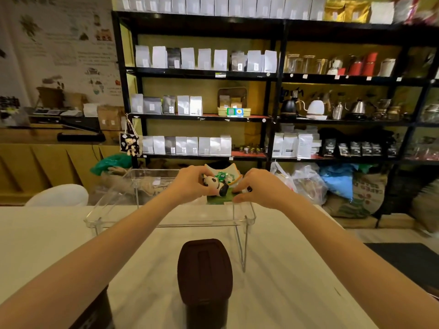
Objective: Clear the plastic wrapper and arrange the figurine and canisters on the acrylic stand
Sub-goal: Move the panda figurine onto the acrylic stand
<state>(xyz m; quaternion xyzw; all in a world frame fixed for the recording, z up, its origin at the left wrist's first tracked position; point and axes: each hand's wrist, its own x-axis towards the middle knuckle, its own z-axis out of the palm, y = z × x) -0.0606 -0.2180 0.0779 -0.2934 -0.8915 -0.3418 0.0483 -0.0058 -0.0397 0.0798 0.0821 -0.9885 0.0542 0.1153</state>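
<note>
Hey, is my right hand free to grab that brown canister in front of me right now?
Probably not yet. The right hand and left hand are both on the cow figurine up on the acrylic stand. Nothing stands around the brown canister nearer you, so once you let go it looks reachable.

Dim warm indoor light, blurred wide-angle edges, soft shadows.

A single wide-angle head-worn view looks forward and slightly down across the white table (285,269), close over both forearms, facing stocked shelves (273,74) beyond.
</note>
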